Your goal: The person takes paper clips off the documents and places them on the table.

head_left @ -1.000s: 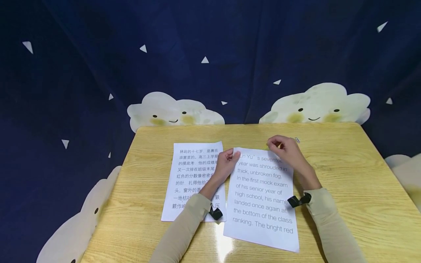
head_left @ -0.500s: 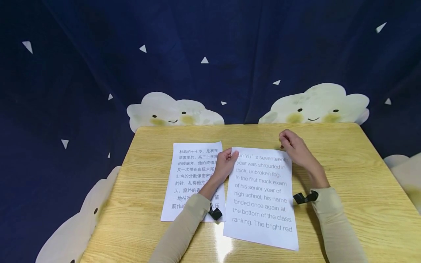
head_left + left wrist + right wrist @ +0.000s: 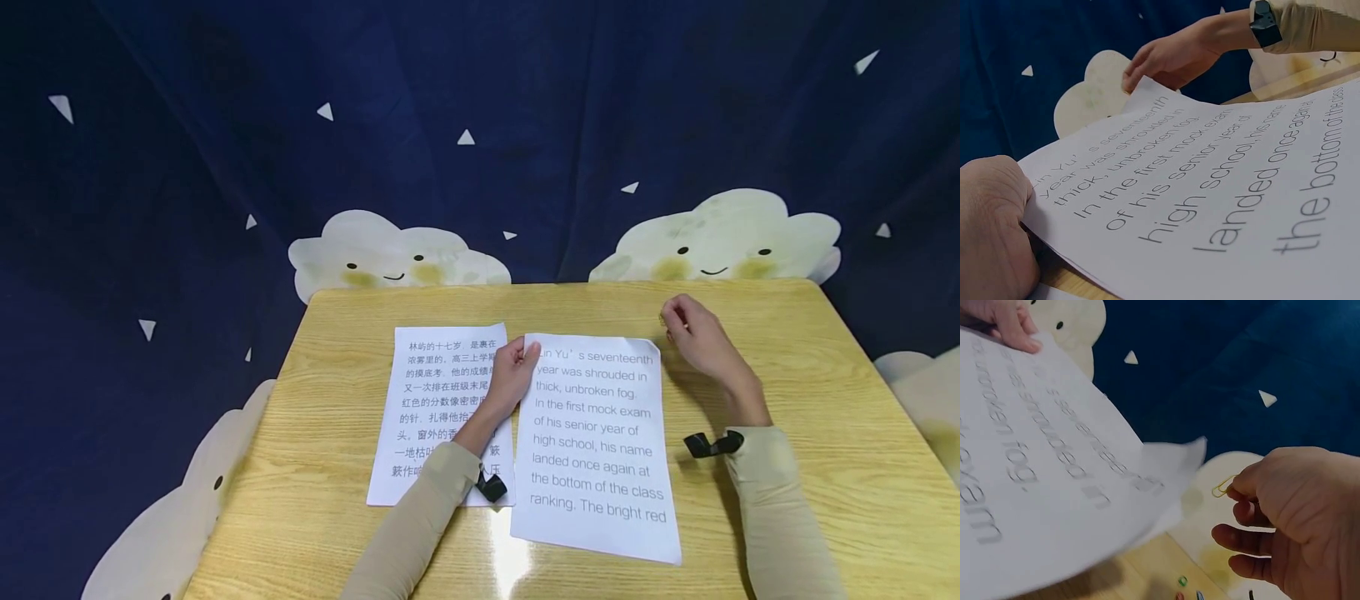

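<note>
My left hand (image 3: 512,377) grips the top left corner of the paper printed in English (image 3: 592,450), thumb on its face. In the right wrist view, the top right corner of that paper (image 3: 1085,444) curls up, raised from the table. Between thumb and forefinger my right hand (image 3: 701,342) pinches a yellow paper clip (image 3: 1224,487), off to the right of the paper's corner. The other fingers of that hand are loosely bent. Under my left forearm lies a paper printed in Chinese (image 3: 431,400), partly covered by the arm.
Several small coloured clips, among them a green clip (image 3: 1182,581) and a red clip (image 3: 1179,596), lie on the wooden table (image 3: 825,400) below my right hand. Behind the table's far edge hangs a dark blue curtain (image 3: 480,67) with clouds and white triangles.
My right hand has moved right, away from the paper's top edge, with the paper clip between its fingers. The English-printed paper has shifted slightly left; the left hand keeps its grip.
</note>
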The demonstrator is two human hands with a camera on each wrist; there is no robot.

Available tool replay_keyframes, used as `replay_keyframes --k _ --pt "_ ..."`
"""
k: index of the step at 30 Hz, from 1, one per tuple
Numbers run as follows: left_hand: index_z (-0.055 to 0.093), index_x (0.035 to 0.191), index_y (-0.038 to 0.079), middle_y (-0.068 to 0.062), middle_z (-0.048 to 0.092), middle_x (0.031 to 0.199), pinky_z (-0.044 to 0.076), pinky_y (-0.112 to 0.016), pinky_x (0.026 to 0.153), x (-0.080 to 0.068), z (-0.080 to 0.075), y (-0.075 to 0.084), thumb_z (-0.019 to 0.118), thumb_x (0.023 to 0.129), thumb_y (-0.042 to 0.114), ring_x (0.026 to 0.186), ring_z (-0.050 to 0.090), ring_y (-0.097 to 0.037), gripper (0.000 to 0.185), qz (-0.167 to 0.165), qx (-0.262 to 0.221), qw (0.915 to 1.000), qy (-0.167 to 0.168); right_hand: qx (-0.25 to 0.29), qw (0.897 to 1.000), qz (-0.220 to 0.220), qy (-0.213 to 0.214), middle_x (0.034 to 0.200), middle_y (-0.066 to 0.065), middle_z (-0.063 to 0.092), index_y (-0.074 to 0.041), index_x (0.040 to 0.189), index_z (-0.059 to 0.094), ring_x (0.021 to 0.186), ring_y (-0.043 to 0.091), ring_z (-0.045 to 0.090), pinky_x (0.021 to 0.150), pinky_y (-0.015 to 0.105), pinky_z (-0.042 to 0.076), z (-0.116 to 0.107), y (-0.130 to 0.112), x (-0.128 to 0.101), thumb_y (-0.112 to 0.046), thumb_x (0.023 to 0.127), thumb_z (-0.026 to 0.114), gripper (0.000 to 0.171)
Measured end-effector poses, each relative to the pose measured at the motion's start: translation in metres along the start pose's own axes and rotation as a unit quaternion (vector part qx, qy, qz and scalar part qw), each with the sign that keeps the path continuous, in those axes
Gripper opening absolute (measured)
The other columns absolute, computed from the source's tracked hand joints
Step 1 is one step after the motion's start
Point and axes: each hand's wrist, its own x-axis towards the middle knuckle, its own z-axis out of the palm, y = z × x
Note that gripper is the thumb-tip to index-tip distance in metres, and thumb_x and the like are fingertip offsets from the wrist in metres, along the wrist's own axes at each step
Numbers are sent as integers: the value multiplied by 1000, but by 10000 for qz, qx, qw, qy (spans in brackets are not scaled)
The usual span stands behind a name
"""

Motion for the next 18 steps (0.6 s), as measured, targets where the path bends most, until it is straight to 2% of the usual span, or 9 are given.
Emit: replay_keyframes --k 5,11,18 --pt "72 115 1 -12 74 81 49 -20 55 0 1 -1 58 109 23 59 65 -10 27 0 -50 10000 -1 -264 9994 208 102 95 17 57 4 112 58 81 26 51 66 29 42 -7 15 -3 -26 114 44 33" --pt "72 116 0 -15 75 84 50 -19 56 0 0 0 58 109 23 60 66 -10 27 -2 -97 10000 -22 -406 9980 488 48 83 13 54 4 105 60 70 23 48 56 30 40 -7 32 -5 -26 113 47 34" --pt "72 115 0 -22 75 88 50 -20 57 0 1 1 58 109 23 62 66 -11 28 1 -109 9999 -24 -571 9955 761 10 87 15 59 3 104 62 76 27 52 64 34 42 -2 50 -9 -26 111 47 33"
